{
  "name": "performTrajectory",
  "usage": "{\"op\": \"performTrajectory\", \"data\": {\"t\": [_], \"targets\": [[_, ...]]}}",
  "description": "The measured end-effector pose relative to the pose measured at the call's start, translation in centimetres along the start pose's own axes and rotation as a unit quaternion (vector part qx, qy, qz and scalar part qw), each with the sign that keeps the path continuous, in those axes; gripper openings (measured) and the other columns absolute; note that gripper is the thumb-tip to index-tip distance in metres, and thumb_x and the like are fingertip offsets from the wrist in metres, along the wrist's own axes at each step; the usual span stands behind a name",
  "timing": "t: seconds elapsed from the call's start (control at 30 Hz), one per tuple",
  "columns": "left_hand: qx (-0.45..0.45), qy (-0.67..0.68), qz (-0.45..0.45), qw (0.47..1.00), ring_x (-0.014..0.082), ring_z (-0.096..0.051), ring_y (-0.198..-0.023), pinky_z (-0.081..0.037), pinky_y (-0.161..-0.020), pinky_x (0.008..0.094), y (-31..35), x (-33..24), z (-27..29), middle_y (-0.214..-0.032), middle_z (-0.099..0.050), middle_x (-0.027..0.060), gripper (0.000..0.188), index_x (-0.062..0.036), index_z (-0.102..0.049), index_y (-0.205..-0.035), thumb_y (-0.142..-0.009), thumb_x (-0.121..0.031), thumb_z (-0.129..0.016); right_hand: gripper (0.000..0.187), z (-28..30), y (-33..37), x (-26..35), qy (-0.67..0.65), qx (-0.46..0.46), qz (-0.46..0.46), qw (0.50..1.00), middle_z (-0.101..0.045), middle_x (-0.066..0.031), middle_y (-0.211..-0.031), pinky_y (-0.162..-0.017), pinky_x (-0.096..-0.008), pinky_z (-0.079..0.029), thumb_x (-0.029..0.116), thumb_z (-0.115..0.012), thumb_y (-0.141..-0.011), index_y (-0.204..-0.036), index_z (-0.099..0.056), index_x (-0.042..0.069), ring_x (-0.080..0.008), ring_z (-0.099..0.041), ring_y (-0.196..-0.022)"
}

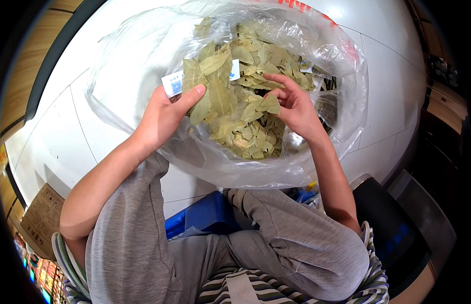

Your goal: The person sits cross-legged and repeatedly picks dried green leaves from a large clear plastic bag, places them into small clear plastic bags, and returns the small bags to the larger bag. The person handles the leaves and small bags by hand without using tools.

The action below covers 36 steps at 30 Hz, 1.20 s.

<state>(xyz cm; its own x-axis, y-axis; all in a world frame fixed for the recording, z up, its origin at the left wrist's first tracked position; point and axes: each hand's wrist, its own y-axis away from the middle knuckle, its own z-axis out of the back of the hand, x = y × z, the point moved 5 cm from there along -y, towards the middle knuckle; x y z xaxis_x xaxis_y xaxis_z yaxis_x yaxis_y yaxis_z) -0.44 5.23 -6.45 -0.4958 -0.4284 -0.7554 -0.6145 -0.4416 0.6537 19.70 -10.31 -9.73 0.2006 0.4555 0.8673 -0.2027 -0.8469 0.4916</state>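
Observation:
A large clear plastic bag (129, 55) lies spread on the floor in front of me, its mouth wide. Dried bay leaves (250, 142) fill its middle and far part in a loose heap. My left hand (167, 111) is closed on a fanned bunch of bay leaves (210, 83), the thumb pressed over their lower edge. Behind that bunch shows a white printed label (173, 83). At the heap's right side, my right hand (296, 106) pinches a bay leaf (270, 104) between thumb and fingers, the index finger stretched out.
Beneath the bag runs a white tiled floor (48, 131). A blue plastic bin (207, 213) stands between my legs. To the right are a black seat-like object (392, 228) and dark furniture. A cardboard box (43, 218) sits at the left, near wooden panelling.

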Motion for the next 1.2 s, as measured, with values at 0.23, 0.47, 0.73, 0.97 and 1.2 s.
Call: {"op": "performTrajectory", "data": {"t": [0.23,0.47,0.73,0.97,1.2], "targets": [[0.030,-0.065,-0.033,0.997,0.0043,-0.046,-0.068,-0.042,-0.064,0.0253,-0.2,0.8,0.0,-0.078,-0.059,-0.0045,0.027,-0.0017,-0.065,-0.113,-0.099,-0.025,-0.061,0.058,0.3,1.1,2.9,0.186,-0.027,-0.043,0.981,-0.068,-0.0078,-0.098,-0.074,-0.0273,-0.051,-0.005,-0.065,-0.084,-0.139,-0.049,0.005,-0.0081,-0.060,-0.079],[0.112,-0.145,-0.107,0.977,0.0069,-0.049,-0.060,-0.041,-0.055,0.0270,0.2,1.0,-1.1,-0.072,-0.061,-0.0007,0.022,-0.0024,-0.067,-0.107,-0.097,-0.021,-0.064,0.051,2.9,2.1,7.0,0.309,-0.078,0.099,0.943,-0.068,-0.0071,-0.097,-0.077,-0.0277,-0.052,-0.006,-0.065,-0.084,-0.133,-0.055,0.006,-0.0114,-0.064,-0.084],[0.229,-0.239,-0.118,0.936,0.0168,-0.053,-0.054,-0.043,-0.053,0.0321,0.6,1.3,-2.0,-0.066,-0.063,0.0092,0.027,-0.0020,-0.068,-0.103,-0.087,-0.023,-0.071,0.040,2.8,2.1,9.7,0.047,-0.135,0.168,0.975,-0.067,-0.0051,-0.095,-0.077,-0.0220,-0.051,-0.007,-0.066,-0.085,-0.124,-0.058,-0.003,-0.0084,-0.062,-0.086],[0.269,-0.217,-0.154,0.926,0.0178,-0.057,-0.057,-0.045,-0.055,0.0316,1.2,0.8,-2.4,-0.072,-0.067,0.0118,0.028,-0.0018,-0.069,-0.107,-0.086,-0.020,-0.071,0.038,2.0,1.7,9.4,0.031,-0.135,0.159,0.977,-0.066,-0.0053,-0.096,-0.074,-0.0215,-0.052,-0.007,-0.067,-0.085,-0.122,-0.059,-0.003,-0.0081,-0.062,-0.085],[0.282,-0.195,-0.127,0.931,0.0169,-0.060,-0.067,-0.048,-0.063,0.0317,1.3,0.7,-2.6,-0.082,-0.070,0.0116,0.027,-0.0009,-0.069,-0.107,-0.085,-0.016,-0.072,0.037,0.3,2.0,8.9,0.016,-0.056,0.102,0.993,-0.065,-0.0038,-0.094,-0.073,-0.0202,-0.049,-0.007,-0.067,-0.084,-0.120,-0.060,-0.003,-0.0060,-0.060,-0.081]]}}
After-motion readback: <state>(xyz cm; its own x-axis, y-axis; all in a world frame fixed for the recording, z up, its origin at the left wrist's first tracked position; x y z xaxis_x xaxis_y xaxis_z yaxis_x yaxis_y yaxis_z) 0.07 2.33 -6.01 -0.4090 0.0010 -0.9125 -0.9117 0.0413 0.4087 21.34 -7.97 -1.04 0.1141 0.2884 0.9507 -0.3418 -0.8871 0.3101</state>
